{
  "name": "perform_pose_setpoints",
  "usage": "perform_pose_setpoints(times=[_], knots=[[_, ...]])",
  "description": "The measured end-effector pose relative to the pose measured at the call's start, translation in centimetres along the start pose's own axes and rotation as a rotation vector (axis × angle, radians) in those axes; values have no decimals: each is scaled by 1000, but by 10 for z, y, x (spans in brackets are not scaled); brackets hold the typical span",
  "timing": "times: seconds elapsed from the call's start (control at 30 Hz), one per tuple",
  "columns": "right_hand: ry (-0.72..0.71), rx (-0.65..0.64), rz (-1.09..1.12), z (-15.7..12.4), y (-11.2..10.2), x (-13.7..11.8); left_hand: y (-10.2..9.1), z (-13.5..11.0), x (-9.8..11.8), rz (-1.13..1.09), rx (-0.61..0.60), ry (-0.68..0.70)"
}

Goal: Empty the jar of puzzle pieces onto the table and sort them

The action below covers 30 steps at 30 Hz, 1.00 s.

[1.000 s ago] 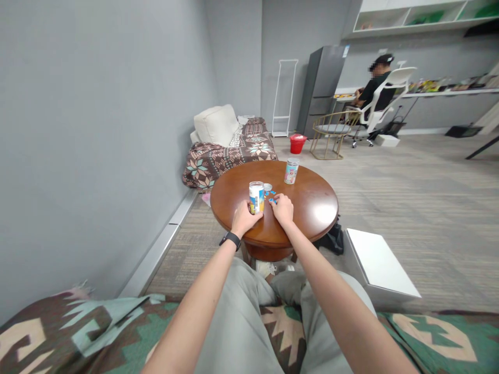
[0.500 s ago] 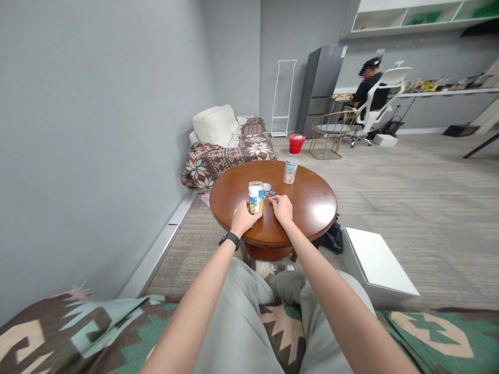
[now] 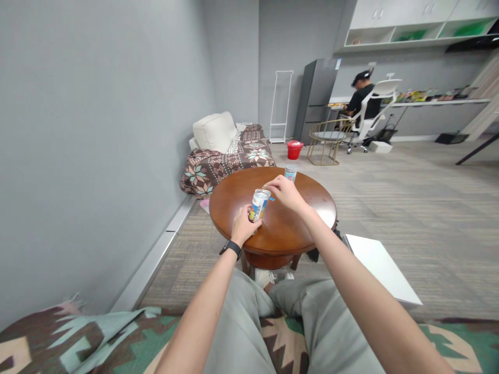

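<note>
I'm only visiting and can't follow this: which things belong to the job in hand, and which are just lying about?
In hand or close by:
jar, held by the left hand;
right hand, near the jar's top;
small blue piece;
round table.

Seemingly lying about:
second container, partly behind the right hand;
red bucket;
gold wire chair.

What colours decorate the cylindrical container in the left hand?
The cylindrical container: white, blue and yellow; head view.

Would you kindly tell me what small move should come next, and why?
Probably the right hand should ease its fingertips over the open can and part them: they show close to its rim, while the left hand holds the can slightly tilted. Anything between them is too small to tell.
</note>
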State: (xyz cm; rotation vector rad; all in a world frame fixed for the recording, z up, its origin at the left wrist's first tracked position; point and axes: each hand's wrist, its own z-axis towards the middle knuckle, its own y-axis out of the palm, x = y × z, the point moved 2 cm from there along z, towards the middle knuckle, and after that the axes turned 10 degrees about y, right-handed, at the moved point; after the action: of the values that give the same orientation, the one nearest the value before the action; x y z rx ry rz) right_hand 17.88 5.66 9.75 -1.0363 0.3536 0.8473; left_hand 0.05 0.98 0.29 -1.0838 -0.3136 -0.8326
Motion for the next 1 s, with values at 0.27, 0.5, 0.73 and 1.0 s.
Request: perform_pose_setpoints(times=[0.27,0.5,0.73,1.0], knots=[[38,-171,-59,1,12,-20,-1,-2,1,-21,-3,-12],[193,-19,251,2,26,8,-2,-1,3,-60,24,-24],[380,-214,-116,-29,66,50,1,0,-4,-152,87,-160],[475,-218,-325,-32,90,41,5,2,-14,-165,99,-110]])
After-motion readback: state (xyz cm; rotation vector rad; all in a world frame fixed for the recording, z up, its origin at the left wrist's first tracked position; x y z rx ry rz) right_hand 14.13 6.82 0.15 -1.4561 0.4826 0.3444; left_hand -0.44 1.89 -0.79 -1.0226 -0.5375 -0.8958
